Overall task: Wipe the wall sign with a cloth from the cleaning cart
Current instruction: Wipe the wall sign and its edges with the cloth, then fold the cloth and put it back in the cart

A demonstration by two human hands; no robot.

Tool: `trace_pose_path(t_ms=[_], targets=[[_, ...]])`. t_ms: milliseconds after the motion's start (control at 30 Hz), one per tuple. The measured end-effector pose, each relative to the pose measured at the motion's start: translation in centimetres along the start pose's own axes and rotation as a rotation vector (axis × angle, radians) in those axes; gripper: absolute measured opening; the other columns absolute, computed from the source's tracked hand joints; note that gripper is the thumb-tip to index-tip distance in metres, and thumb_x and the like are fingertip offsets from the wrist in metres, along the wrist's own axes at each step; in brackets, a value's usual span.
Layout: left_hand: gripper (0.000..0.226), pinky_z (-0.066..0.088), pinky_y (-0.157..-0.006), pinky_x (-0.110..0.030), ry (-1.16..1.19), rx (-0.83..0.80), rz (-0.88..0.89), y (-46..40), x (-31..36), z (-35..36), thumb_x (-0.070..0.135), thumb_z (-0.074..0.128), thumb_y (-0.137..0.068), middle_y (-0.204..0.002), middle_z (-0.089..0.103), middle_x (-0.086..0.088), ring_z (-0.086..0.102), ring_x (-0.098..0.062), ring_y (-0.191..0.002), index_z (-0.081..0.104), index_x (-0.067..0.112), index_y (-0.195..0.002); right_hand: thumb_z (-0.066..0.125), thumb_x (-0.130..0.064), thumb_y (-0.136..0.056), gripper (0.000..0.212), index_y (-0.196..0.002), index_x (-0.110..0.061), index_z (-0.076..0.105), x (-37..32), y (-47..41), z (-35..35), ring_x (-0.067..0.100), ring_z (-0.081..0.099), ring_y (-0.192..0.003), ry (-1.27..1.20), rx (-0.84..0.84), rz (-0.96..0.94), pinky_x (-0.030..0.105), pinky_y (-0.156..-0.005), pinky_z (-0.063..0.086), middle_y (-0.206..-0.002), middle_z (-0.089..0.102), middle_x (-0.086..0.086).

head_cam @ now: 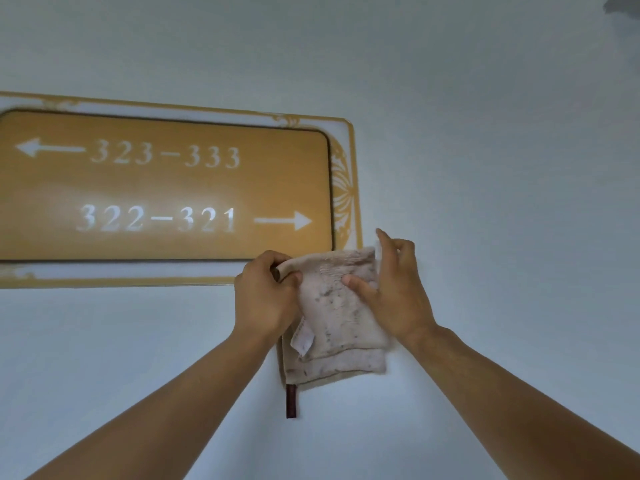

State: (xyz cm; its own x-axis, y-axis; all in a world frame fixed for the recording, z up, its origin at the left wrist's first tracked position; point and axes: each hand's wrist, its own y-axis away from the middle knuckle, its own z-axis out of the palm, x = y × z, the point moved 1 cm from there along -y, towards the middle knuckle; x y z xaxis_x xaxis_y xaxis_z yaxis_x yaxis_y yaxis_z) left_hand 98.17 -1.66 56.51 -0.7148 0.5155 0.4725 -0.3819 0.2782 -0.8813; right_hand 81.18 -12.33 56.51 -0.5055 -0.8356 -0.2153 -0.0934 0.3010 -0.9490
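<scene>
Up against the pale wall, both hands hold a folded beige cloth just below the sign's lower right corner. Its top edge overlaps that corner of the sign, a gold plate with white room numbers and arrows inside a pale ornate border. Left hand has its fingers curled tight on the cloth's upper left corner. Right hand pinches the right edge, thumb flat on the front, forefinger raised. A white tag and a dark loop hang from the stained cloth.
</scene>
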Motion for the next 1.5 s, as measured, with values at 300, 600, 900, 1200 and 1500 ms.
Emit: trace_pose_path(t_ms=[300,600,900,1200,1500], targets=[[0.019,0.053,-0.074,-0.031,0.102,0.027,-0.144,-0.2,0.1,-2.1,0.012,0.071,-0.087,-0.095,0.066,-0.001,0.064,-0.018,-0.089,0.061,0.019,-0.101,0.069,-0.034,-0.091,0.022,-0.093,-0.015,0.058,-1.6,0.3,-1.5,0.011,0.054,-0.07,-0.3,-0.187,0.196,0.016,-0.059,0.042,-0.086,0.063,-0.002],[0.035,0.056,-0.094,-0.045,0.342,0.008,-0.29,0.2,1.5,-0.8,0.021,0.081,-0.081,-0.112,0.07,-0.005,0.067,-0.025,-0.103,0.066,0.015,-0.113,0.052,-0.039,-0.099,0.018,-0.102,-0.022,0.048,-2.8,0.8,-5.0,0.025,0.064,-0.09,-0.48,-0.145,0.341,0.04,-0.074,0.05,-0.109,0.066,0.014],[0.025,0.048,-0.061,-0.032,0.379,-0.159,-0.185,5.3,5.7,6.1,0.04,0.054,-0.099,-0.091,0.068,-0.012,0.062,-0.022,-0.07,0.048,0.018,-0.108,0.039,-0.038,-0.105,0.018,-0.112,-0.023,0.044,-1.1,3.5,-13.1,0.018,0.051,-0.065,-0.183,0.059,0.334,0.031,-0.059,0.042,-0.08,0.059,0.007],[0.024,0.035,-0.032,-0.026,0.523,-0.425,-0.077,14.2,12.6,15.1,0.036,0.041,-0.105,-0.037,0.045,-0.011,0.048,-0.024,-0.026,0.037,0.015,-0.095,0.028,-0.044,-0.106,0.019,-0.115,-0.032,0.04,3.6,10.5,-24.3,0.018,0.056,-0.059,0.262,0.221,0.429,0.03,-0.052,0.044,-0.07,0.06,0.004],[0.023,0.038,-0.032,-0.024,0.675,-0.646,-0.186,26.3,22.6,26.0,0.039,0.045,-0.103,-0.053,0.055,-0.009,0.055,-0.017,-0.034,0.04,0.018,-0.096,0.03,-0.045,-0.106,0.02,-0.114,-0.031,0.042,9.6,19.0,-39.5,0.015,0.064,-0.079,0.49,0.244,0.574,0.033,-0.069,0.057,-0.088,0.065,-0.003]])
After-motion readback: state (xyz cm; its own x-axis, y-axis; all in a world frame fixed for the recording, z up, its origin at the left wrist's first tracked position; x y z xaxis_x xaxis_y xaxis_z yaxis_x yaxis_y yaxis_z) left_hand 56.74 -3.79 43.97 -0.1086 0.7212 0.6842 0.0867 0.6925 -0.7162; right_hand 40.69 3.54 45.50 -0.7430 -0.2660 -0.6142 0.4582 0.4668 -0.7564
